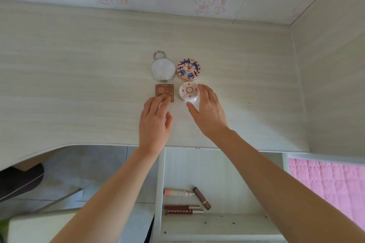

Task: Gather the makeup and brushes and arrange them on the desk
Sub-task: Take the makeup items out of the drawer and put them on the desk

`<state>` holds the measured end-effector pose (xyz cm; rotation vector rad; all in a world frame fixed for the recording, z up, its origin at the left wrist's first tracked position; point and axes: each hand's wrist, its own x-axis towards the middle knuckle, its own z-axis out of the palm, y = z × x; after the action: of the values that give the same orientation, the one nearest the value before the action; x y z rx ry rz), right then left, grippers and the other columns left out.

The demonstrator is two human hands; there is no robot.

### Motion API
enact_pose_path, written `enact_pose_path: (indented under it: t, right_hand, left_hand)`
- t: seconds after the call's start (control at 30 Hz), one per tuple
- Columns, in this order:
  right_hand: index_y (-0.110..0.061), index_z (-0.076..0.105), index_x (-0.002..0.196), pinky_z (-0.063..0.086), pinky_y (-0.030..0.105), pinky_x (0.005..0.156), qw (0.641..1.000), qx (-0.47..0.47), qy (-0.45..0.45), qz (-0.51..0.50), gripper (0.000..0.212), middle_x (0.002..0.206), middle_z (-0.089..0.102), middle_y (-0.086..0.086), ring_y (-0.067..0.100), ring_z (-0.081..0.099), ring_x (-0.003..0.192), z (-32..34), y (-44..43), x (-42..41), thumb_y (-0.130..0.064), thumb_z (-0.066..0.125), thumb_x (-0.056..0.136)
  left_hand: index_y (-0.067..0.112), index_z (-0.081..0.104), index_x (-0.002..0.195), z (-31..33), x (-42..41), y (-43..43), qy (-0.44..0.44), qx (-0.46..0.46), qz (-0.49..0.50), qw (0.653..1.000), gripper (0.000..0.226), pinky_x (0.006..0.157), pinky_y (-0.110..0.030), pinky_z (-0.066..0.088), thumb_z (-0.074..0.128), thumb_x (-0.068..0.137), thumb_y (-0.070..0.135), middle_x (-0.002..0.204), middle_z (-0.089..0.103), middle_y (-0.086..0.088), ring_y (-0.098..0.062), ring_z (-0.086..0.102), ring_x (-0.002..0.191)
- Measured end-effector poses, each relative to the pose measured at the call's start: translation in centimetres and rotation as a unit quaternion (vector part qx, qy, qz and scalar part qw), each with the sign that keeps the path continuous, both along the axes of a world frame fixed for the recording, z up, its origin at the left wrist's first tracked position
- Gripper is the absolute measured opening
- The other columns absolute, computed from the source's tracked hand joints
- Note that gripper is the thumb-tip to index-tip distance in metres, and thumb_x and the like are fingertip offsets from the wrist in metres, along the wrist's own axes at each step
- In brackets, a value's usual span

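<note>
Working at frame centre, the left hand (155,124) lays straight fingers (153,105) on the brown palette (164,90) while the right hand (210,113) loosely pinches the white compact (188,91), which could skid into the blue compact (188,69) above.

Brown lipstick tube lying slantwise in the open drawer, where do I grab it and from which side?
Take the brown lipstick tube at mid-barrel, coming down from above, grip across its narrow width. It lies flat and slanted on the floor of the drawer; its upper end sits by the tip of the pink tube, but the middle has bare floor either side.
</note>
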<state>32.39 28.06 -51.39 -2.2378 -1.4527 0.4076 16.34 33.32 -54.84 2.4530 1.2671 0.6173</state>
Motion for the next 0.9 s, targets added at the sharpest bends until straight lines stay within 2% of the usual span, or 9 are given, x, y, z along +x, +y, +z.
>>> enact_pose_path:
  t: [0.13, 0.37, 0.47, 0.57, 0.67, 0.83, 0.9]
  right_hand:
    - [-0.001, 0.034, 0.142, 0.034, 0.036, 0.111, 0.999, -0.035, 0.022, 0.002, 0.059, 0.145, 0.040, 0.014, 0.027, 0.035, 0.137, 0.1, -4.3, -0.3, -0.025, 0.057, 0.093]
    - [-0.004, 0.041, 0.138, 0.033, 0.026, 0.107, 0.998, -0.032, 0.047, 0.039, 0.050, 0.141, 0.044, 0.010, 0.023, 0.039, 0.133, 0.3, -13.2, -1.9, -0.014, 0.057, 0.093]
    - [-0.005, 0.042, 0.138, 0.033, 0.022, 0.106, 0.996, -0.034, 0.061, 0.050, 0.048, 0.138, 0.046, 0.009, 0.021, 0.042, 0.130, 0.0, -16.7, -2.7, -0.014, 0.057, 0.093]
    - [-0.005, 0.045, 0.135, 0.038, 0.023, 0.101, 0.995, -0.043, 0.071, 0.052, 0.046, 0.133, 0.051, 0.009, 0.023, 0.048, 0.124, -0.9, -19.8, -3.2, -0.012, 0.058, 0.092]
    - [-0.006, 0.045, 0.136, 0.041, 0.026, 0.099, 0.992, -0.080, 0.090, 0.048, 0.045, 0.132, 0.052, 0.008, 0.022, 0.047, 0.126, -2.4, -22.2, -3.5, -0.014, 0.056, 0.093]
    - [-0.011, 0.041, 0.140, 0.041, 0.029, 0.100, 0.974, -0.172, 0.129, 0.064, 0.045, 0.134, 0.052, 0.006, 0.021, 0.047, 0.125, -5.6, -24.3, -4.1, -0.021, 0.050, 0.097]
    - [-0.013, 0.040, 0.141, 0.044, 0.029, 0.096, 0.965, -0.207, 0.147, 0.066, 0.045, 0.133, 0.053, 0.005, 0.021, 0.052, 0.118, -6.8, -24.5, -4.1, -0.024, 0.048, 0.097]
  left_hand:
    - [0.005, 0.061, 0.121, 0.2, -1.7, -3.7, -0.027, 0.005, -0.027, 0.999, 0.036, 0.097, -0.039, 0.046, 0.054, 0.086, 0.003, 0.125, 0.060, -0.006, -0.029, 0.051, 0.118]
    - [0.006, 0.064, 0.117, 0.1, -4.1, -11.3, 0.011, -0.030, -0.075, 0.997, 0.037, 0.098, -0.041, 0.047, 0.046, 0.084, 0.003, 0.119, 0.063, -0.005, -0.026, 0.052, 0.118]
    - [0.007, 0.064, 0.115, 0.0, -4.5, -14.3, 0.037, -0.057, -0.099, 0.993, 0.036, 0.098, -0.038, 0.047, 0.042, 0.086, 0.008, 0.113, 0.065, -0.003, -0.023, 0.052, 0.116]
    - [0.008, 0.066, 0.109, -0.6, -4.7, -16.7, 0.063, -0.078, -0.126, 0.987, 0.031, 0.093, -0.036, 0.050, 0.051, 0.084, 0.003, 0.105, 0.066, -0.002, -0.021, 0.056, 0.109]
    - [0.008, 0.067, 0.107, -1.8, -4.9, -18.5, 0.086, -0.102, -0.138, 0.981, 0.031, 0.088, -0.035, 0.053, 0.060, 0.078, -0.002, 0.100, 0.066, -0.002, -0.022, 0.058, 0.104]
    - [0.009, 0.070, 0.099, -4.2, -5.1, -20.3, 0.108, -0.186, -0.121, 0.969, 0.025, 0.065, -0.029, 0.056, 0.066, 0.076, 0.000, 0.089, 0.068, 0.000, -0.019, 0.065, 0.090]
    - [0.011, 0.069, 0.100, -5.5, -5.1, -20.5, 0.141, -0.225, -0.113, 0.957, 0.022, 0.065, -0.029, 0.055, 0.064, 0.080, 0.002, 0.092, 0.068, 0.001, -0.019, 0.063, 0.096]
